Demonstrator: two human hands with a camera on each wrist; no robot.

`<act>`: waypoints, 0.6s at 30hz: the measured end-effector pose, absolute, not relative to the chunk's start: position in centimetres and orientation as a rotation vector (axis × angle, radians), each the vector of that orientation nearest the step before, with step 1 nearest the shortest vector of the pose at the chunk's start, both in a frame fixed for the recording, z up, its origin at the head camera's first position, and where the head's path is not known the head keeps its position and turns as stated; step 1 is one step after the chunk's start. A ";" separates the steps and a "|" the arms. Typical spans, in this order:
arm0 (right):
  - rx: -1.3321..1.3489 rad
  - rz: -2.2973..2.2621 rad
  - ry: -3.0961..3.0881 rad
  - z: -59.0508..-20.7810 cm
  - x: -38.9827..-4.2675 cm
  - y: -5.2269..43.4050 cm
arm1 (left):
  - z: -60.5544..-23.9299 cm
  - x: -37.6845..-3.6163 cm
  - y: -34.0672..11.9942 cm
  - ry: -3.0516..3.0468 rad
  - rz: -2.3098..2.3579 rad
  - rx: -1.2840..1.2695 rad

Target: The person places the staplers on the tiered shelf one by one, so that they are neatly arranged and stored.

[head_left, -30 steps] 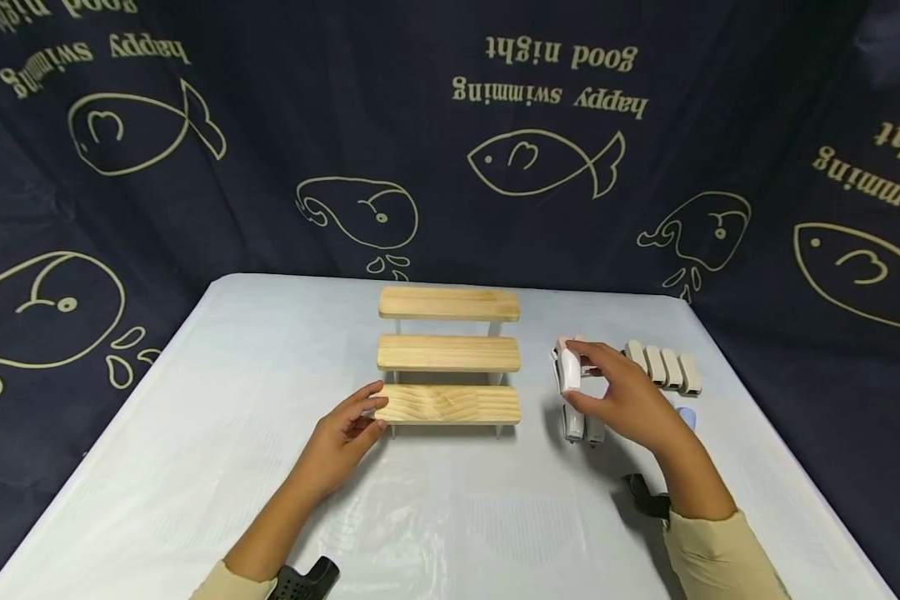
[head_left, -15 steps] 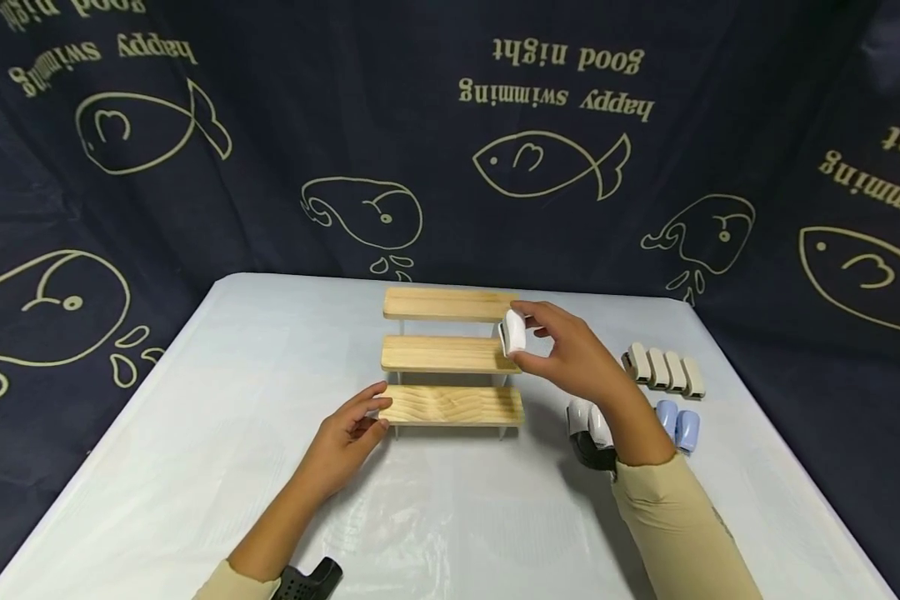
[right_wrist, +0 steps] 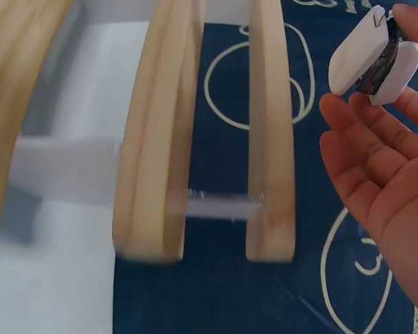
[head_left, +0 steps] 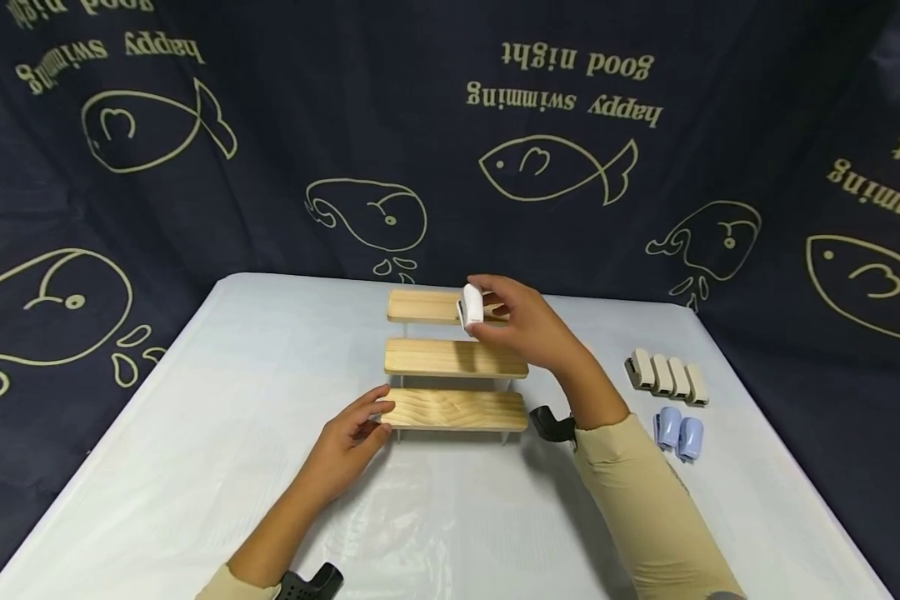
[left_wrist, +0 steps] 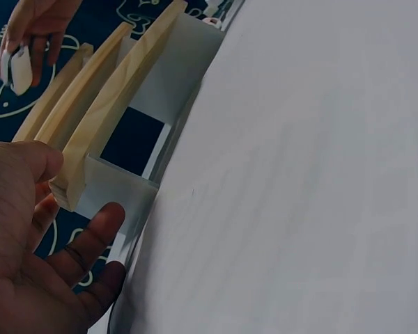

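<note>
A three-tier wooden display stand (head_left: 450, 358) with pale supports stands at the middle of the table. My left hand (head_left: 351, 443) holds the left end of its lowest front board; in the left wrist view the thumb lies against the board's end and two fingers are spread out beside the support. My right hand (head_left: 525, 325) pinches a small white stapler (head_left: 472, 307) between thumb and fingers, raised in front of the top board (head_left: 420, 306). The right wrist view shows that stapler (right_wrist: 362, 52) clear of the boards, its dark inner side between the white halves.
Several beige staplers (head_left: 669, 377) stand in a row at the right of the table, with two light blue staplers (head_left: 678, 433) nearer me. The right forearm and sleeve (head_left: 637, 492) cross the table's right side. A dark cloth with fish drawings (head_left: 555, 167) hangs behind.
My right hand has lifted the white stapler from the right side and carried it left and back to the top board. My left hand has kept its place on the lowest board.
</note>
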State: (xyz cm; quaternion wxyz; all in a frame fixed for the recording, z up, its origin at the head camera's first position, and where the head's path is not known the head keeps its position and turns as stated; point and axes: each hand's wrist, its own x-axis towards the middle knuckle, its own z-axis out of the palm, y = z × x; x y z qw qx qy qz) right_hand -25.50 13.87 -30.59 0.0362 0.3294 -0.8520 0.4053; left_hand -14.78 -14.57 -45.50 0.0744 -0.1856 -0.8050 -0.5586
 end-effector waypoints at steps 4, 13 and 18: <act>1.000 1.293 -2.622 -30.8 -26.1 12.5 | -45.5 -14.7 -14.5 -2.415 -1.677 -0.561; 1.011 1.300 -2.588 -31.4 -26.7 8.8 | -45.5 -14.5 -14.8 -2.407 -1.671 -0.558; 1.030 1.280 -2.570 -31.8 -27.4 7.4 | -45.3 -14.7 -14.5 -2.400 -1.707 -0.574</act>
